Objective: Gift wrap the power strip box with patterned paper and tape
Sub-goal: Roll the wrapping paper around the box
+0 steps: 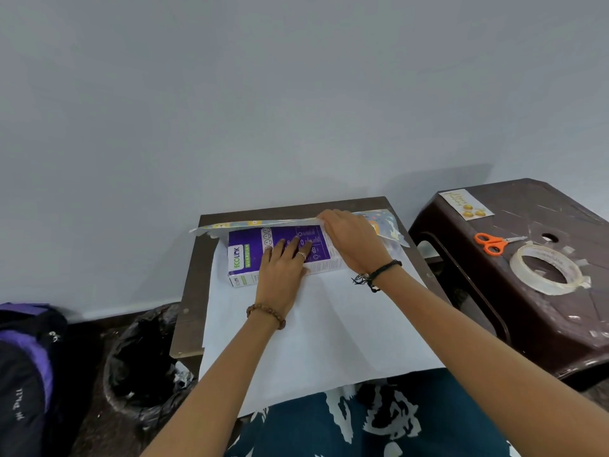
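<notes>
While the left hand [284, 265] presses flat on the power strip box [260, 258] atop white-backed patterned paper [329, 324] on the table [192, 275], the right hand [352, 239] grasps the paper's far edge; orange scissors [491, 243] and tape roll [545, 269] sit well apart on the brown stool [527, 308].

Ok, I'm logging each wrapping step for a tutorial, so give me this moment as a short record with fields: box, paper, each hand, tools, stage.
box: purple power strip box, lying flat on the paper near the table's far edge
paper: wrapping paper, white side up, far edge lifted so the pattern shows
left hand: left hand flat on the box top, fingers straight
right hand: right hand grips the lifted far paper edge
tools: tape roll and orange scissors on the brown stool, untouched
stage: first fold over the box, no tape applied yet
</notes>
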Demonstrator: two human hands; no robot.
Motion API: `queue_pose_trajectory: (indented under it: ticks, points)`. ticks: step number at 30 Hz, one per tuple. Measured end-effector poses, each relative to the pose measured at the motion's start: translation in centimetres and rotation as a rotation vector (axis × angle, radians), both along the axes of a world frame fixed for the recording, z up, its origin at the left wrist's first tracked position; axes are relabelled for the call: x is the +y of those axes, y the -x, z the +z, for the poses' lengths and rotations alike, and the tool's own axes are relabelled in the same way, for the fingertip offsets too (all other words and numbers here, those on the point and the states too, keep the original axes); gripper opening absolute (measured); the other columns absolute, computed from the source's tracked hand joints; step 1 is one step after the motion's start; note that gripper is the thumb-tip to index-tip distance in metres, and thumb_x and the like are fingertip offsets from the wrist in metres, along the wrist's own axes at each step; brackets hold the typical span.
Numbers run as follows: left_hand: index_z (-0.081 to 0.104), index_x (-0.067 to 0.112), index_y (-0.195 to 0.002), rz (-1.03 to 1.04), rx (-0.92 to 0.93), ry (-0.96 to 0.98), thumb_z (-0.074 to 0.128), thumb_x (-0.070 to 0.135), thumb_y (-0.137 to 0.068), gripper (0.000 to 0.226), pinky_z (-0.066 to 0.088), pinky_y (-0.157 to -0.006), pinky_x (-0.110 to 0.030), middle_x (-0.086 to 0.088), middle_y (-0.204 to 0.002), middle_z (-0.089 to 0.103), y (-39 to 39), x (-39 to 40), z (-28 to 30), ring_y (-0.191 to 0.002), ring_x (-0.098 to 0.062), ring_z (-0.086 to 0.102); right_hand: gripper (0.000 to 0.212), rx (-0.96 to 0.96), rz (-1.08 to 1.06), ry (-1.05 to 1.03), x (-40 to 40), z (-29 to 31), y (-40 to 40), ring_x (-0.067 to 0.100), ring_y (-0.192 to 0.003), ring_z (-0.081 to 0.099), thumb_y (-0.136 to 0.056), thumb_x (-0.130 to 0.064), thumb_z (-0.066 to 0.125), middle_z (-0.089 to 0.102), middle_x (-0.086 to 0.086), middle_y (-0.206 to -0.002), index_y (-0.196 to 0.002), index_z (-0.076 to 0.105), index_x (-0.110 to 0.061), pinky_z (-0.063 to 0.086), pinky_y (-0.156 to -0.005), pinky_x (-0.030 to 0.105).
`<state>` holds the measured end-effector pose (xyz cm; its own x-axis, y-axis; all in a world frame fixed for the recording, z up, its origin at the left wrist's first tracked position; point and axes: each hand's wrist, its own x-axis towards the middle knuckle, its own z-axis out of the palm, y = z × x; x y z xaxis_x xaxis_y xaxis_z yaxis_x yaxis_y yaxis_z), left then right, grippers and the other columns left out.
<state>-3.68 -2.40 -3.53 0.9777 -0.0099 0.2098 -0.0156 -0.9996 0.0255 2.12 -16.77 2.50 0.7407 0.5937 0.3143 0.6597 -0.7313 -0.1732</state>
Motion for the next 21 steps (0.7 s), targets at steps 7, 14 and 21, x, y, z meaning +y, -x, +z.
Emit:
queue_pose_trajectory:
  ticks: [7, 14, 21]
  points:
    - [0.024, 0.027, -0.145, -0.013, 0.045, 0.018, 0.046, 0.031, -0.095, 0.054, 0.020, -0.113, -0.043, -0.001, -0.152, 0.027, 1.3, 0.0, 0.1, -0.140, -0.025, 0.022, 0.047, 0.132, -0.006, 0.047, -0.3, -0.1, 0.4, 0.021, -0.105, 0.060, -0.091, -0.039, 0.052, 0.060, 0.011, -0.120, -0.122, 0.045, -0.004, 0.046, -0.081, 0.024]
    - [0.040, 0.024, -0.139, 0.020, -0.020, 0.012, 0.055, 0.025, -0.092, 0.049, 0.025, -0.111, -0.043, -0.002, -0.143, 0.043, 1.4, -0.4, 0.8, -0.135, -0.025, 0.034, 0.025, -0.086, 0.000, -0.008, -0.7, -1.3, 1.8, 0.025, -0.082, 0.057, -0.099, -0.017, 0.033, 0.063, 0.007, -0.093, -0.107, 0.056, -0.009, 0.039, -0.075, 0.032]
    - [0.073, 0.010, -0.083, 0.016, -0.263, -0.070, 0.093, 0.012, -0.043, 0.045, 0.055, -0.065, -0.034, -0.009, -0.083, 0.068, 2.9, -1.4, -0.1, -0.076, -0.027, 0.066, 0.018, -0.100, 0.052, -0.045, -1.4, -4.3, 4.4, 0.027, -0.083, 0.064, -0.093, -0.007, 0.047, 0.069, 0.008, -0.092, -0.100, 0.063, -0.006, 0.046, -0.082, 0.039]
